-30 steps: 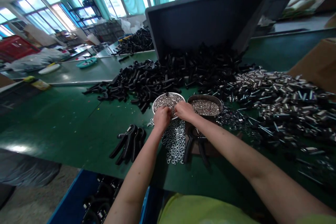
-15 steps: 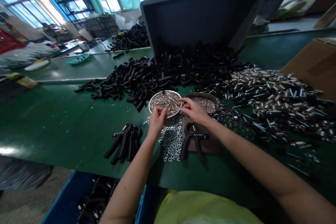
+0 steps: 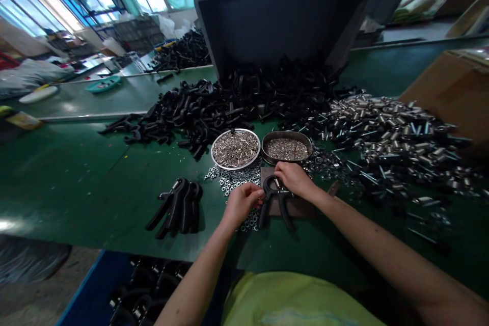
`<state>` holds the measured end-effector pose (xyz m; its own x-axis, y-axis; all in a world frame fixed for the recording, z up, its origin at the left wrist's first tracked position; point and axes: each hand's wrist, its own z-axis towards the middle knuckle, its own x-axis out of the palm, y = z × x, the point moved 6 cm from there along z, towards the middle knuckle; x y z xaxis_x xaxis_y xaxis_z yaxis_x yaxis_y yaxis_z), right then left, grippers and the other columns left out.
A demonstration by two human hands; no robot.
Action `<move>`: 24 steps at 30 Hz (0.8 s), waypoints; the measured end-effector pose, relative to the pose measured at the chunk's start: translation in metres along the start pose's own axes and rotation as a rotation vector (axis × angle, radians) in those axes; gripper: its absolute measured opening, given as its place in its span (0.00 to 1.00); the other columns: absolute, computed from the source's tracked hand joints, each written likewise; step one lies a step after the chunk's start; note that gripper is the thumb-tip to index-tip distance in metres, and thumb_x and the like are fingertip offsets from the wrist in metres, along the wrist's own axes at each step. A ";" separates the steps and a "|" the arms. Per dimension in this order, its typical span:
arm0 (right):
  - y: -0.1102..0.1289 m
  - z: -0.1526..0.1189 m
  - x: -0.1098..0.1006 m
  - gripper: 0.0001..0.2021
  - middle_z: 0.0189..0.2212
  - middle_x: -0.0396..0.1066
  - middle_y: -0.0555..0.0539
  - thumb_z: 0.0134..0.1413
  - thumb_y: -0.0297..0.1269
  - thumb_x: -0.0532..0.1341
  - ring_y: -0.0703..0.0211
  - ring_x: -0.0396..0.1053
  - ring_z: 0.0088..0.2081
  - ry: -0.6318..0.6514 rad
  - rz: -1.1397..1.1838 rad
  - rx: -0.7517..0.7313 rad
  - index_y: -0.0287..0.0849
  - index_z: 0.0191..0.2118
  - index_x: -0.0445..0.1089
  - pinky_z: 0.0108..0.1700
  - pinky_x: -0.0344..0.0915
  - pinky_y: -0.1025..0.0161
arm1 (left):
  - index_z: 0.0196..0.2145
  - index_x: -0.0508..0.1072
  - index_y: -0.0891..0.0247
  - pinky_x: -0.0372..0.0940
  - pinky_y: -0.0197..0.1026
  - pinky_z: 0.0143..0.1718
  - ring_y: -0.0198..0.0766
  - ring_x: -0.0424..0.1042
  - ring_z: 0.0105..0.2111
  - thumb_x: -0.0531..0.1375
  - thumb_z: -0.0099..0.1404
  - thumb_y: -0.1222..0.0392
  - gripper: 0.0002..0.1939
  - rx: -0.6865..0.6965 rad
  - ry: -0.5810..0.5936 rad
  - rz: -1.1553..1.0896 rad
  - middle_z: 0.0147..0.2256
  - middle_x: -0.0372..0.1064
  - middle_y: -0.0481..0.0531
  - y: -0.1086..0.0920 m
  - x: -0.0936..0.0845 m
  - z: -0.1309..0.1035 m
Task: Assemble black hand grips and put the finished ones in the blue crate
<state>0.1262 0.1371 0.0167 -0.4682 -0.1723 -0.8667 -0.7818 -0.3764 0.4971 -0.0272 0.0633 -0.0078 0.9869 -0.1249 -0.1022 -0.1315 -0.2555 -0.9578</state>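
Both hands have come away from the dish (image 3: 233, 168), nearer the body, and now close in on the grip (image 3: 283, 205) from either side. Well left of the left hand: a few other grips (image 3: 175, 209), bunched together, unmoved. Left hand (image 3: 243, 204): fingers curled, thumb and fingertips drawn together at the grip's left side; touching or only beside it, and whether anything small is pinched, cannot tell. Just beyond that hand, loose nuts (image 3: 229, 181); farther beyond, the dish of pins (image 3: 236, 148). Grip lies between the hands, legs toward the body, on a brown board (image 3: 303, 208). Right hand (image 3: 294, 178): fingers bent down at the grip's top; contact likely, contents hidden. Tin (image 3: 287, 134) just beyond it; springs (image 3: 412, 132) heaped well to its right. Reading: attention shifts from picking at the dish to working on the grip, probably fitting a small part.
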 end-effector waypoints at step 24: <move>-0.119 -0.192 -0.044 0.15 0.32 0.71 0.41 0.54 0.49 0.51 0.47 0.70 0.35 -0.154 -0.329 0.344 0.42 0.34 0.66 0.34 0.66 0.54 | 0.36 0.71 0.61 0.59 0.38 0.33 0.39 0.67 0.35 0.52 0.67 0.58 0.09 0.642 -0.048 1.161 0.35 0.69 0.53 -0.026 0.049 0.003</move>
<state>0.3184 0.0150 -0.0127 -0.2092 0.0514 -0.9765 -0.9766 -0.0619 0.2060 0.0249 0.0671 0.0116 0.3368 0.0758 -0.9385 -0.8410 0.4725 -0.2636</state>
